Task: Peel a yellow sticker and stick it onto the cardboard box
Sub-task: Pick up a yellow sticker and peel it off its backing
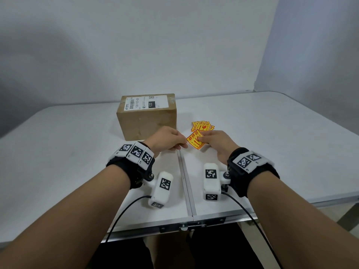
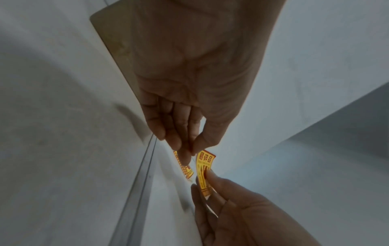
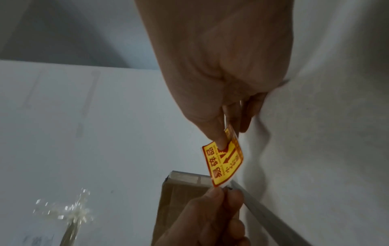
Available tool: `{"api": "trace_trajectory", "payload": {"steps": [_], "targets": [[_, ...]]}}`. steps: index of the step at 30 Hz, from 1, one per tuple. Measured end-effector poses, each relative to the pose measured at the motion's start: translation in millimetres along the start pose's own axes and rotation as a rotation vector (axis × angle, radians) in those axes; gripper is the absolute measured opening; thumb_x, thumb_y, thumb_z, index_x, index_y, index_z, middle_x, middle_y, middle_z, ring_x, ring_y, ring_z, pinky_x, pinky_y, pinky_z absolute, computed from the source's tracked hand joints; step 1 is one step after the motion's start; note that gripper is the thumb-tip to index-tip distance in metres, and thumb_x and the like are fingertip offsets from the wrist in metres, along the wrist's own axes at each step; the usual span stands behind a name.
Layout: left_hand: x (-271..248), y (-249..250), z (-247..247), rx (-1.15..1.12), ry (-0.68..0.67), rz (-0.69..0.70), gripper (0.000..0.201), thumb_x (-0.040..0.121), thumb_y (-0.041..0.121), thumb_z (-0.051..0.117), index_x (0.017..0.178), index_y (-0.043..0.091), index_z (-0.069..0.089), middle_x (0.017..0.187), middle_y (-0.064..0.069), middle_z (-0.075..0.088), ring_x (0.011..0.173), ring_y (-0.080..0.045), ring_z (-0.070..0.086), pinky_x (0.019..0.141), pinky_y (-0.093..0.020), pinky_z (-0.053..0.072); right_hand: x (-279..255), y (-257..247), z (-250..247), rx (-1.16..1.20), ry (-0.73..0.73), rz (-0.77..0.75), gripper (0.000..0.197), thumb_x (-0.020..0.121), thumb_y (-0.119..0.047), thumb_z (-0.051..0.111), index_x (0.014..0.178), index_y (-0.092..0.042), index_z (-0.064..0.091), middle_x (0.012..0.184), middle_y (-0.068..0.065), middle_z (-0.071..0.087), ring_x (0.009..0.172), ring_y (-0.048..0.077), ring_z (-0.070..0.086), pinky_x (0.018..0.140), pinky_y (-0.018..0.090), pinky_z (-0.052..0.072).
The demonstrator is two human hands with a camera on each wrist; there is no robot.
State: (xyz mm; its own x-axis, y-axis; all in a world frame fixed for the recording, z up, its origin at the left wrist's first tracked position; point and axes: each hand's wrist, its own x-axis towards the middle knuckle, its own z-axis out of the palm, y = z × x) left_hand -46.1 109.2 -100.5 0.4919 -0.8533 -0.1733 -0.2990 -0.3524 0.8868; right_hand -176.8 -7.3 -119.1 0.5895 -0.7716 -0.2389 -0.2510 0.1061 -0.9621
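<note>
A yellow sticker (image 1: 195, 141) with red print is held just above the table between both hands. My left hand (image 1: 183, 145) pinches its left corner between thumb and forefinger; the left wrist view shows that pinch (image 2: 192, 149) at the edge of the sticker (image 2: 204, 168). My right hand (image 1: 202, 139) grips the right side, with its thumb lying on the printed face (image 3: 221, 143). The sticker (image 3: 223, 163) bends slightly, and a white edge shows at the corner near the left hand (image 3: 223, 191). The cardboard box (image 1: 145, 117) stands just behind my left hand.
A pile of several more yellow stickers (image 1: 203, 126) lies right of the box, just behind the hands. The white folding table (image 1: 68, 152) has a centre seam (image 1: 183, 171) running under the hands. A white shipping label (image 1: 144, 102) covers the box top. Grey walls stand behind.
</note>
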Motion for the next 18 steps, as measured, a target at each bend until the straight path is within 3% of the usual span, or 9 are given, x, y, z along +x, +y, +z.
{"api": "trace_trajectory", "payload": {"steps": [3, 7, 9, 14, 18], "targets": [[-0.8, -1.5, 1.1, -0.061, 0.002, -0.031, 0.013, 0.087, 0.017, 0.062, 0.09, 0.007, 0.07, 0.084, -0.003, 0.073, 0.063, -0.006, 0.054, 0.065, -0.02, 0.047, 1.1, -5.7, -2.5, -0.037, 0.054, -0.085, 0.035, 0.083, 0.003, 0.064, 0.117, -0.003, 0.063, 0.105, 0.008, 0.06, 0.09, 0.018, 0.056, 0.069, 0.023, 0.044], [0.6, -2.1, 1.2, -0.163, 0.032, -0.063, 0.011, 0.087, 0.016, 0.062, 0.09, 0.009, 0.069, 0.083, -0.003, 0.073, 0.062, -0.007, 0.054, 0.064, -0.019, 0.046, 4.9, -18.3, -5.1, -0.165, 0.189, -0.233, 0.036, 0.078, 0.004, 0.065, 0.111, -0.01, 0.064, 0.103, 0.004, 0.057, 0.098, 0.019, 0.056, 0.082, 0.029, 0.045], [2.5, -3.1, 0.7, -0.202, 0.048, -0.083, 0.014, 0.086, 0.017, 0.062, 0.094, 0.009, 0.07, 0.085, -0.003, 0.073, 0.063, -0.007, 0.054, 0.066, -0.02, 0.047, 2.8, -26.7, -4.0, -0.23, 0.215, -0.308, 0.03, 0.079, 0.0, 0.063, 0.106, -0.012, 0.066, 0.099, 0.003, 0.057, 0.093, 0.018, 0.056, 0.075, 0.026, 0.044], [5.3, -2.9, 2.2, -0.264, 0.074, -0.089, 0.02, 0.087, 0.018, 0.064, 0.101, 0.006, 0.071, 0.088, -0.001, 0.074, 0.063, -0.004, 0.055, 0.065, -0.017, 0.047, -6.1, -39.0, 10.0, -0.351, 0.103, -0.343, 0.02, 0.082, -0.002, 0.059, 0.095, -0.011, 0.072, 0.092, 0.002, 0.065, 0.088, 0.016, 0.06, 0.074, 0.025, 0.047], [6.9, -3.2, 1.8, -0.287, 0.062, -0.069, 0.02, 0.087, 0.021, 0.064, 0.1, 0.008, 0.072, 0.089, 0.0, 0.074, 0.068, -0.005, 0.056, 0.071, -0.019, 0.048, -7.7, -36.5, 17.7, -0.4, 0.055, -0.317, 0.016, 0.081, -0.005, 0.062, 0.091, -0.008, 0.074, 0.101, 0.006, 0.071, 0.097, 0.022, 0.065, 0.087, 0.034, 0.056]]}}
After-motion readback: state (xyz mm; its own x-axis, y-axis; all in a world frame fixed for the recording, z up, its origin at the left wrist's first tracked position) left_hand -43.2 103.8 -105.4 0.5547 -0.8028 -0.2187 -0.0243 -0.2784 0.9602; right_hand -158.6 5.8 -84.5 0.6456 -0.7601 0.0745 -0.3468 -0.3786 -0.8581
